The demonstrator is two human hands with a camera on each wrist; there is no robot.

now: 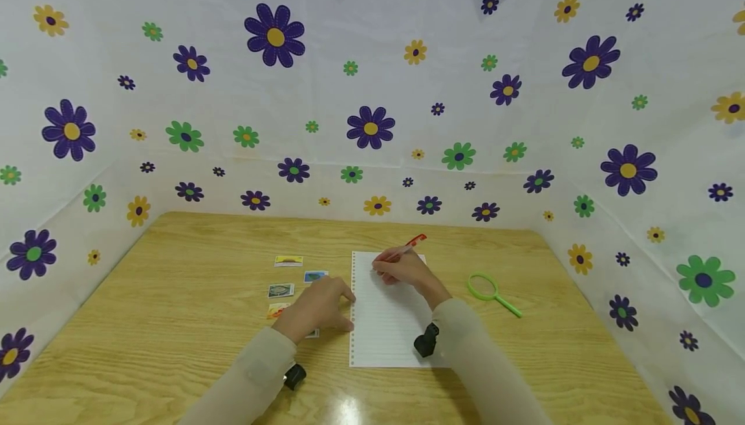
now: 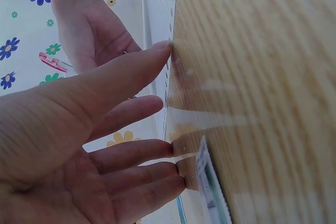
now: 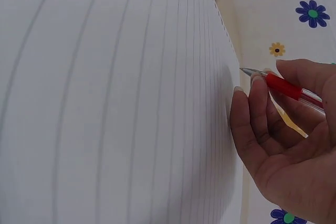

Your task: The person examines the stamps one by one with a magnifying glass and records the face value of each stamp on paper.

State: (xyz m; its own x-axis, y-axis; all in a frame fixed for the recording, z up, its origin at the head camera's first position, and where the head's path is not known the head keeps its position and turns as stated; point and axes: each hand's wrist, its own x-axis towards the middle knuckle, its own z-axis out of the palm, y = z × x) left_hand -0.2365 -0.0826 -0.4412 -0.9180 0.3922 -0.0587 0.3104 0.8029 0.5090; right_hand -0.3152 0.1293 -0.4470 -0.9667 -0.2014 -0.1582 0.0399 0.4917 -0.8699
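Note:
A lined sheet of paper (image 1: 387, 328) with punched holes down its left edge lies on the table. My right hand (image 1: 407, 268) rests over its upper part and pinches a red pen (image 1: 416, 240). In the right wrist view the tip of the pen (image 3: 286, 85) points at the paper (image 3: 121, 98), at or very near its surface. My left hand (image 1: 319, 308) touches the sheet's left edge with thumb and fingertips. Seen from the left wrist, the fingers of this hand (image 2: 100, 129) are fairly straight and spread, with nothing held.
Left of the sheet lie several small picture cards, among them a yellow one (image 1: 288, 261), a blue one (image 1: 314, 276) and a grey-green one (image 1: 280, 290); the left hand partly covers others. A green magnifying glass (image 1: 495, 295) lies to the right. Flower-printed cloth (image 1: 326, 101) surrounds the wooden table (image 1: 192, 295).

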